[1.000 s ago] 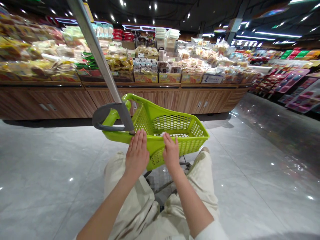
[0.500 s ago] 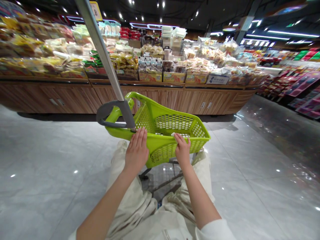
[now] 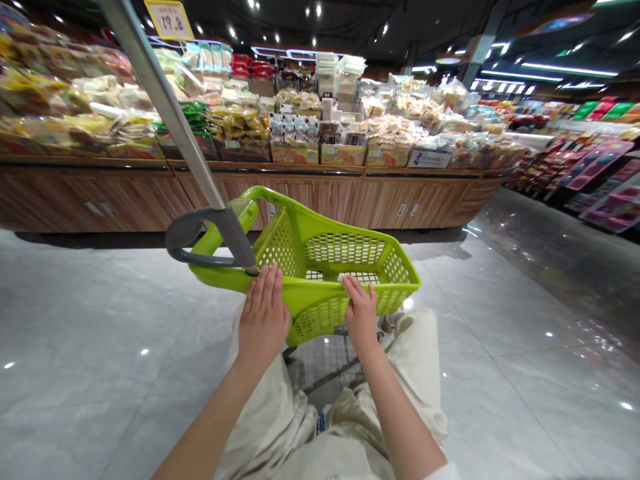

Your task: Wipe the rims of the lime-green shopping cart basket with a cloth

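A lime-green plastic shopping cart (image 3: pixel 320 293) with perforated walls stands sideways before my knees. My left hand (image 3: pixel 264 317) lies palm down on its near side by the handle base, fingers stretched out and close together. Over the near rim, my right hand (image 3: pixel 361 313) has its first fingers pressed together and the little finger apart. A small whitish bit shows at those fingertips, too small to name. The grey loop handle (image 3: pixel 213 237) and its long metal pole (image 3: pixel 170 110) rise on the left. The cart's basket floor shows through the open top.
Beyond the cart runs a wooden display counter (image 3: pixel 320 200) heaped with packaged food (image 3: pixel 295 127). A price sign (image 3: pixel 169 20) stands at upper left. More stocked shelves (image 3: pixel 595 173) line the right. Glossy grey tiles (image 3: pixel 90 333) cover the floor. My bent knees flank the cart's underside.
The cart's handle end and pole have shifted left and slightly nearer in view. Both hands have moved slightly left and down with the cart's near side, still touching it.
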The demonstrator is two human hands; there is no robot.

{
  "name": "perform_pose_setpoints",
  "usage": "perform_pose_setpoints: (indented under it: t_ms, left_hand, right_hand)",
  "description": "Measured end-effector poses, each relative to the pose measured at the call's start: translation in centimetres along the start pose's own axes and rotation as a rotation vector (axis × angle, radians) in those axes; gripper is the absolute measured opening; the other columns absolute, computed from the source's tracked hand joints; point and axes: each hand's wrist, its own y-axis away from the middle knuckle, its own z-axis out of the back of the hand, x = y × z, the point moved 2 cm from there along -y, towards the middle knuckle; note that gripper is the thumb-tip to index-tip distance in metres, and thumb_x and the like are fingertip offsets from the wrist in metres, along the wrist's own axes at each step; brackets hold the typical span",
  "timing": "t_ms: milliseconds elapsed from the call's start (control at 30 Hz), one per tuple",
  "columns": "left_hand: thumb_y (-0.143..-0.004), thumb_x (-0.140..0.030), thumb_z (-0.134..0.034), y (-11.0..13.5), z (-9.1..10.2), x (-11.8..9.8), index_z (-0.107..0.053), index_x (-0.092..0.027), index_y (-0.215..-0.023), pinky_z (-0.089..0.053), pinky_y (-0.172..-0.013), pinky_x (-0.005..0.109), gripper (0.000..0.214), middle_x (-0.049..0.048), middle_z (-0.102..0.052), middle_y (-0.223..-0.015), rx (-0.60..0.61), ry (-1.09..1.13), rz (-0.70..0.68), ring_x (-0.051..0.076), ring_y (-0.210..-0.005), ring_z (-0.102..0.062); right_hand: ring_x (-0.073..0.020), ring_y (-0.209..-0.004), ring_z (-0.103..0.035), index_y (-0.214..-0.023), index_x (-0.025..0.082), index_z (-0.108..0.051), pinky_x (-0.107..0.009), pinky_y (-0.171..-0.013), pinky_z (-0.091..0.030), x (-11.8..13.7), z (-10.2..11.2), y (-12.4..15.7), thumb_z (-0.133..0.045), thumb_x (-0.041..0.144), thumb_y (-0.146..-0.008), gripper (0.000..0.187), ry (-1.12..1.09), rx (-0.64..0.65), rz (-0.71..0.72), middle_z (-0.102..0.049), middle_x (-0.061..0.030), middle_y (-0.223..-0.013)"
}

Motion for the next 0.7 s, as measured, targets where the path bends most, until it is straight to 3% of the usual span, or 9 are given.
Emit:
perform_pose_setpoints:
  t_ms: [133,267,367,433,500,600,700]
  left_hand:
    - [-0.090,-0.014,-0.041,0.3,0.2,0.0,-0.024,-0.005,-0.153,-0.023,-0.122,0.044,0.067,0.0160,-0.034,-0.158,0.007,-0.025,0.002,0.027,-0.150,-0.024]
    - [-0.091,-0.014,-0.041,0.5,0.1,0.1,-0.021,-0.007,-0.155,-0.023,-0.122,0.043,0.068,0.0153,-0.034,-0.158,0.004,-0.032,-0.009,0.026,-0.150,-0.024]
    - [-0.091,-0.014,-0.042,0.5,0.1,0.1,-0.022,-0.008,-0.155,-0.023,-0.122,0.043,0.067,0.0148,-0.034,-0.158,0.005,-0.030,-0.022,0.025,-0.150,-0.025]
    - [-0.090,-0.014,-0.042,0.4,0.1,0.1,-0.024,-0.007,-0.154,-0.023,-0.122,0.042,0.067,0.0147,-0.034,-0.159,0.020,-0.039,-0.025,0.025,-0.150,-0.025]
    - [-0.090,-0.014,-0.042,0.3,0.1,0.0,-0.026,-0.006,-0.153,-0.022,-0.122,0.042,0.066,0.0144,-0.034,-0.159,0.036,-0.046,-0.023,0.025,-0.150,-0.024]
    - [-0.089,-0.013,-0.042,0.0,-0.1,-0.3,-0.029,-0.005,-0.152,-0.022,-0.123,0.041,0.065,0.0139,-0.035,-0.158,0.047,-0.044,-0.015,0.025,-0.150,-0.024]
    - [-0.089,-0.013,-0.042,-0.2,-0.3,-0.7,-0.030,-0.005,-0.151,-0.021,-0.123,0.042,0.064,0.0142,-0.036,-0.157,0.036,-0.032,-0.012,0.025,-0.150,-0.025]
  right_hand:
    - [-0.0167,-0.132,-0.051,-0.135,0.020,-0.056,-0.047,-0.122,-0.017,4.0,-0.7,-0.4,-0.036,-0.003,-0.075,0.067,-0.013,0.061,0.003,-0.061,-0.0081,-0.138]
    - [-0.0137,-0.139,-0.043,-0.141,0.015,-0.050,-0.041,-0.123,-0.014,10.5,-2.4,-0.9,-0.038,-0.001,-0.075,0.069,-0.111,0.172,0.188,-0.055,-0.0099,-0.144]
    - [-0.0133,-0.143,-0.037,-0.145,0.014,-0.043,-0.040,-0.124,-0.006,12.4,-3.1,-0.6,-0.037,0.000,-0.076,0.071,-0.114,0.180,0.248,-0.047,-0.0096,-0.152]
    - [-0.0124,-0.142,-0.038,-0.148,0.018,-0.041,-0.043,-0.123,0.001,11.1,-2.9,-0.2,-0.036,-0.002,-0.074,0.076,-0.062,0.156,0.233,-0.046,-0.0073,-0.153]
    - [-0.0120,-0.140,-0.042,-0.148,0.023,-0.039,-0.045,-0.123,0.006,8.3,-2.2,0.2,-0.035,-0.004,-0.071,0.082,0.019,0.115,0.184,-0.047,-0.0054,-0.152]
    - [-0.0143,-0.138,-0.046,-0.146,0.026,-0.043,-0.049,-0.122,0.005,3.5,-0.8,0.4,-0.034,-0.005,-0.069,0.084,0.130,0.024,0.048,-0.050,-0.0046,-0.150]
    - [-0.0175,-0.137,-0.047,-0.142,0.024,-0.049,-0.052,-0.122,0.003,2.1,-0.2,0.0,-0.034,-0.005,-0.070,0.079,0.147,-0.019,-0.053,-0.052,-0.0071,-0.148]
